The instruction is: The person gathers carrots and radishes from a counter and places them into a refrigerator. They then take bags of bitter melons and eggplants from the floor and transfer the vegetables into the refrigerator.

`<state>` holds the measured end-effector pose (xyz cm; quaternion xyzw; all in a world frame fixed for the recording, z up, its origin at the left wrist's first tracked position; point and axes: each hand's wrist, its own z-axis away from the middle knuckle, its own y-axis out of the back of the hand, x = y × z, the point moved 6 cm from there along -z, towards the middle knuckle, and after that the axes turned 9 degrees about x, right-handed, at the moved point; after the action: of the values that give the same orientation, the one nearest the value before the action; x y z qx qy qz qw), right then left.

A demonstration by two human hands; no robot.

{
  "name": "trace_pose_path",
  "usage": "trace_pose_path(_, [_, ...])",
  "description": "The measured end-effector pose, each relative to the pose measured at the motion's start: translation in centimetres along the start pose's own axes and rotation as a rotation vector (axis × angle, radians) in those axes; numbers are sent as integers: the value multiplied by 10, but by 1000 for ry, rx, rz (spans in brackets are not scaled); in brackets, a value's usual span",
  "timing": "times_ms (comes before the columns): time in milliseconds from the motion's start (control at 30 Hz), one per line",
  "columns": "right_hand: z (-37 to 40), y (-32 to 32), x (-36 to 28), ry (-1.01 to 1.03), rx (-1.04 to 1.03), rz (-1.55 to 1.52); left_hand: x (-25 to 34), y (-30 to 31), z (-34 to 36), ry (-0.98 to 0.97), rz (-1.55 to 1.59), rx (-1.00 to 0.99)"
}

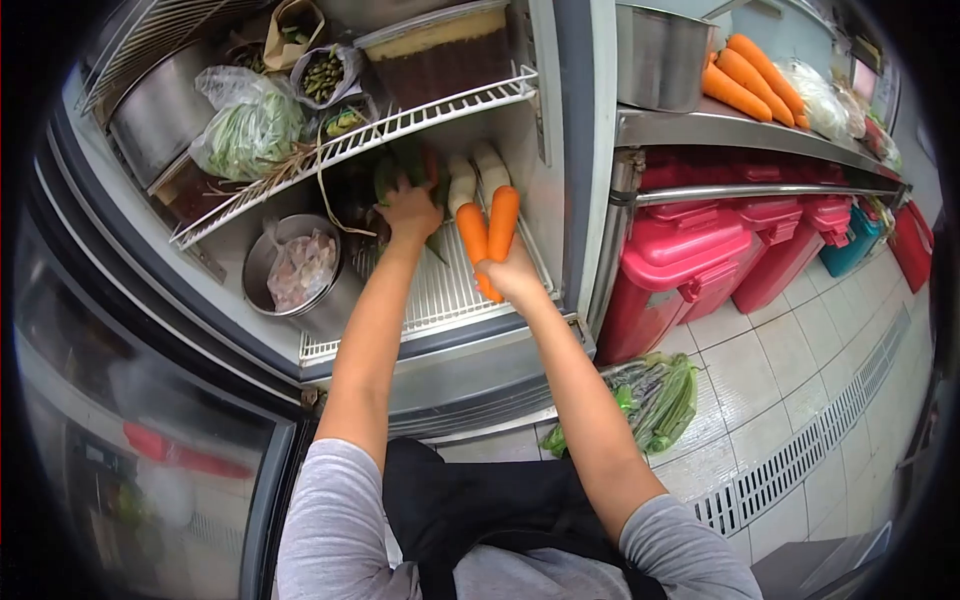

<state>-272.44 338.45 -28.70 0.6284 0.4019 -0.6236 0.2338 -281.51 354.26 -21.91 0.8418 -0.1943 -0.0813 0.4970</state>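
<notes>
Inside the open fridge, my right hand (512, 278) is closed around two orange carrots (503, 215) above the lower wire shelf (440, 300). Just behind the carrots lie two long white radishes (490, 168). My left hand (410, 212) reaches deeper in, fingers spread against dark green leafy vegetables (405, 165) in the shadow under the upper shelf. What its fingertips touch is partly hidden. To the left of that arm stands a metal pot (330, 300) with a bag of pale, pinkish pieces (300, 270) in it.
The upper wire shelf (430, 118) carries bagged greens (245, 125), a large pot (165, 110) and a clear tub (435, 50). The glass door (150, 430) is swung open at left. On the right are counter carrots (750, 80), pink bins (680, 250) and bagged vegetables (660, 405) on the floor.
</notes>
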Motion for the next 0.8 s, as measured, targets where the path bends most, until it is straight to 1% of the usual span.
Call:
trace_pose_path(33, [-3, -2, 8, -1, -26, 62, -8, -5, -11, 71, 93, -132])
trace_pose_path(67, [-3, -3, 7, 0, -54, 128, -7, -8, -21, 66, 102, -130])
trace_pose_path(100, [1, 0, 2, 124, -7, 301, -6, -14, -28, 65, 15, -168])
trace_pose_path(133, [5, 0, -3, 124, 2, 304, -4, -20, -31, 59, -78, -210])
trace_pose_path(167, [11, -3, -8, 131, -36, 352, 2, -20, -31, 49, -74, -212])
trace_pose_path(200, [16, -6, -14, 141, -76, 404, 7, -18, -33, 102, -100, -195])
trace_pose_path(233, [25, -7, -24, 149, -49, 428, 10, -21, -37, 154, -126, -178])
trace_pose_path(267, [23, -7, -23, 146, -35, 433, 12, -29, -41, 141, -119, -181])
trace_pose_path(333, [23, -15, -12, 106, -182, 509, 9, -36, -48, 100, -290, -130])
trace_pose_path(367, [22, -15, -14, 218, -131, 593, 9, -41, -49, 84, -286, -135])
trace_pose_path(400, [24, -18, -7, 206, -119, 592, 7, -44, -49, 65, -285, -113])
trace_pose_path(467, [23, -20, -9, 368, 55, 755, 0, -46, -52, 32, -282, -90])
trace_pose_path(500, [20, -22, -6, 296, 21, 773, -7, -46, -56, 72, -226, -95])
trace_pose_path(533, [17, -24, -7, 292, 46, 777, -11, -47, -59, 105, -167, -101])
trace_pose_path(600, [10, -31, 2, 114, -54, 849, -8, -40, -54, 79, -136, -95])
trace_pose_path(667, [14, -40, 1, 276, 129, 1089, -8, -42, -55, 40, -188, -99])
trace_pose_path(733, [39, -33, -36, 565, 270, 1109, -9, -42, -52, 39, -182, -119])
trace_pose_path(767, [50, -23, -52, 546, 296, 1117, -8, -42, -57, 9, -175, -126])
trace_pose_path(800, [71, -13, -73, 687, 226, 977, -10, -44, -58, -6, -107, -101])
